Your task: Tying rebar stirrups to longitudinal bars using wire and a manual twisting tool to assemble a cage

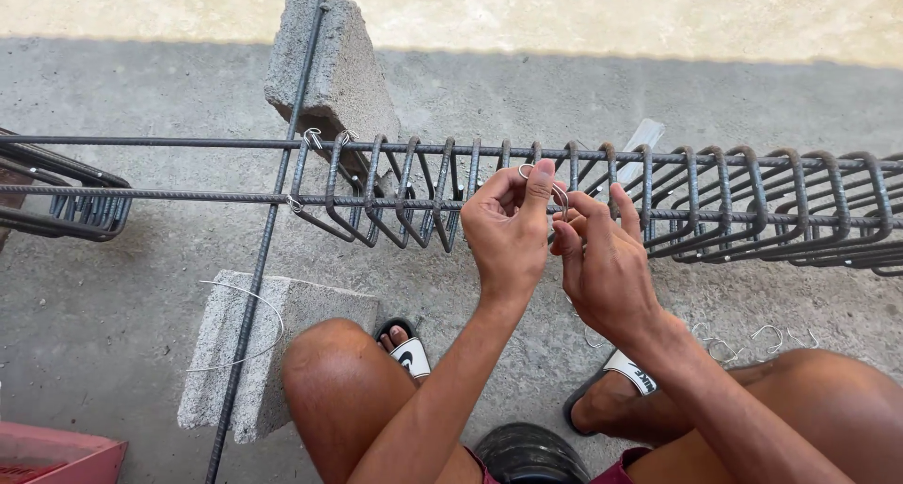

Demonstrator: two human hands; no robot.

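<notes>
The left hand [508,222] pinches a thin wire loop [527,171] and the right hand [602,263] is closed narrow on its other end, just above the near rebar [188,195]. The wire can slip from the fingers or snap if it is twisted too hard, and the crowded stirrups [715,202] behind could scratch the knuckles.

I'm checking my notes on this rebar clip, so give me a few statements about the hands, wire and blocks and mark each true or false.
1. Both hands pinch a thin wire loop at the steel bars. True.
2. The bars rest on wooden planks. False: they rest on grey concrete blocks.
3. Bent wire pieces lie on the ground by the right knee. True.
4. The person wears boots. False: open sandals.
</notes>
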